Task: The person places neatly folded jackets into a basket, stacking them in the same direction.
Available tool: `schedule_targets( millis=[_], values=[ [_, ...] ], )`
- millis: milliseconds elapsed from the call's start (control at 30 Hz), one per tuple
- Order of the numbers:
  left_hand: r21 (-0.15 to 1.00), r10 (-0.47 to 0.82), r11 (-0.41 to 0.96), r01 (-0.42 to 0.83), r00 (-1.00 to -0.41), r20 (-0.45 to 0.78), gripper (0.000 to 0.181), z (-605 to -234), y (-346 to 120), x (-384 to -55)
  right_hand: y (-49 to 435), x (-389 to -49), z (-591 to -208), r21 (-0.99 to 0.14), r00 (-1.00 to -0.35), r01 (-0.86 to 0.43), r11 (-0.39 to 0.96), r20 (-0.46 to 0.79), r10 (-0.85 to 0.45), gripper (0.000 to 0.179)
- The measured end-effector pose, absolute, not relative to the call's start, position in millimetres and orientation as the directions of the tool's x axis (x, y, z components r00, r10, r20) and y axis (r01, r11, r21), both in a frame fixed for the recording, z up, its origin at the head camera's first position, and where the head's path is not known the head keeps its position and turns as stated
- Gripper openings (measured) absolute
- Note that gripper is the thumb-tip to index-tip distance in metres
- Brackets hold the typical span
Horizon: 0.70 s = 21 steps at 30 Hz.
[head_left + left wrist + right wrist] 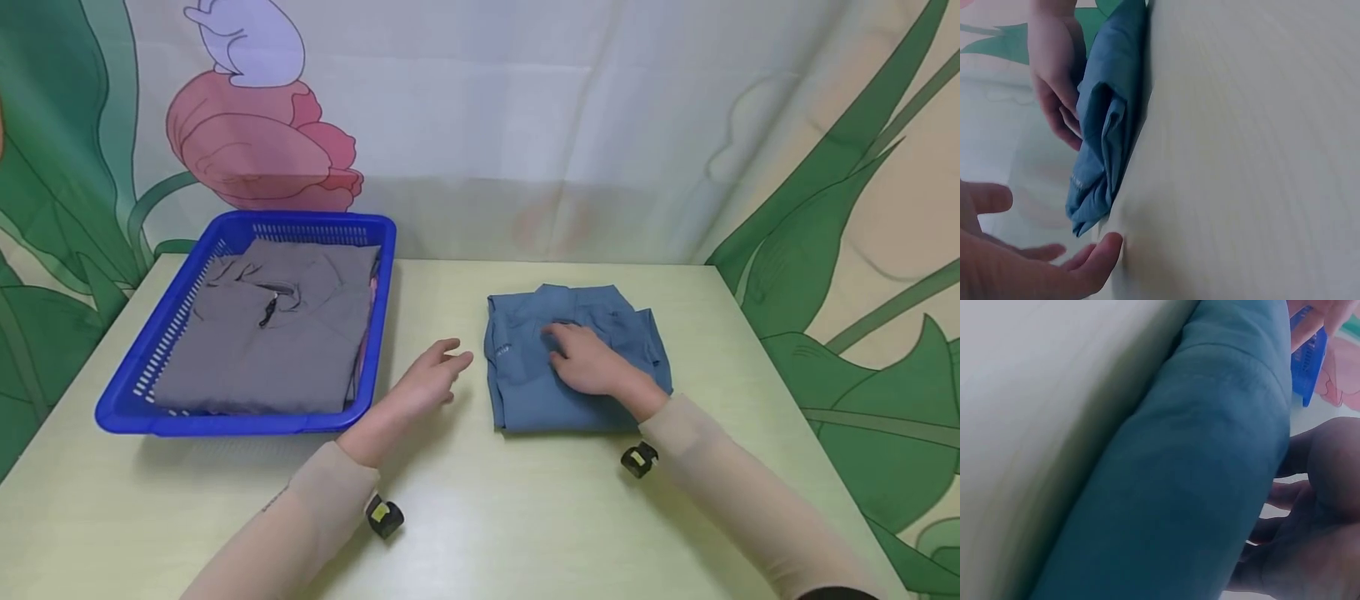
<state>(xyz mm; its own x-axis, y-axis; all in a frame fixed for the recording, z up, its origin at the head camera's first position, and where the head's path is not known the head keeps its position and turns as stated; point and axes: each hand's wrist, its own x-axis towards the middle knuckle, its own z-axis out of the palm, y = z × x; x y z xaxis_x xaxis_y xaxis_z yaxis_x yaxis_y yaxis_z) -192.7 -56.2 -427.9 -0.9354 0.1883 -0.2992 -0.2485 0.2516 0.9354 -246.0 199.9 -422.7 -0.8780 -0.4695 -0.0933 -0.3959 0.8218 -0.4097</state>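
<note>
A flat, folded blue cloth garment [536, 375] lies on the right half of the pale, light-toned surface [480, 517], and the right hand [588, 358] is clearly the nearer of the two, reaching in over its near right part with the palm above the cloth. That hand's fingers are somewhat bent and set a little apart, with the tips seeming to rest on the upper layer; whether they nip a fold there cannot be told, though none shows drawn up between them. The left hand [427, 379] is spread, fingers and thumb apart with nothing between them, just off the garment's left edge and separated from it by a strip of bare surface. From this hand the garment lies directly to the right, and in the head view its longer side runs across, left to right, though foreshortening may exaggerate that. The left wrist view shows the stacked, slightly gaping layers of its side, with the left fingertips short of the nearest corner. In my judgement, the relation that matters is this left edge facing the open left hand: only a short sideways reach separates them, while the right hand is already over the opposite part. Left of both hands stands a blue rectangular plastic basket [247, 424] holding a folded grey cloth garment [262, 358], well apart from the blue one.
</note>
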Motion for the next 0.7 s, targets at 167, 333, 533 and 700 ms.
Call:
schedule_targets(
  millis=[167,333,533,700],
  values=[
    [0.937,0.11,0.115,-0.329,-0.934,-0.341,0.064,-431.0,-56.3,-196.2,190.1,-246.7,-424.1,-0.43,-0.87,-0.411,0.804,-0.08,-0.487,0.043],
    [0.93,0.069,0.035,-0.365,-0.928,-0.367,0.066,-432.1,-55.5,-196.9,184.1,-246.8,-421.8,-0.506,-0.866,-0.39,0.769,-0.081,-0.493,0.044],
    [0.927,0.029,0.017,-0.375,-0.927,-0.375,0.069,-430.7,-53.5,-199.0,188.6,-246.0,-413.2,-0.676,-0.885,-0.293,0.677,-0.076,-0.459,0.043],
    [0.922,0.013,0.018,-0.386,-0.922,-0.386,0.071,-431.0,-51.8,-200.8,208.5,-247.9,-403.3,-0.722,-0.937,-0.251,0.645,0.013,-0.35,0.041]
  ],
)
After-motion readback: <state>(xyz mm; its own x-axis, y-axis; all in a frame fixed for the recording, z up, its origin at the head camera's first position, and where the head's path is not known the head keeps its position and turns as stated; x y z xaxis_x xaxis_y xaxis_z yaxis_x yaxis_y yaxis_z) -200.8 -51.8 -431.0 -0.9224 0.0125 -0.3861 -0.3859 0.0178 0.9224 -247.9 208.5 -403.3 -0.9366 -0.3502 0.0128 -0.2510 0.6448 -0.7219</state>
